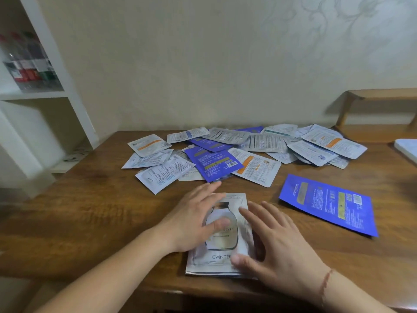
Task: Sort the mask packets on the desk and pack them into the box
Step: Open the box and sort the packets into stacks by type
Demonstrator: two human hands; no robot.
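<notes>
Left hand (194, 220) and right hand (275, 247) lie flat, fingers spread, forearms angled inward.

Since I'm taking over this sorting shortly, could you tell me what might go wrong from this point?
1. The white stack under the left hand and right hand sits near the desk's front edge; a nudge could tip it off.
2. The unsorted pile overlaps heavily, so hidden blue packets could be missed.
3. The lone blue packet lies close enough for the right forearm to brush it.
</notes>
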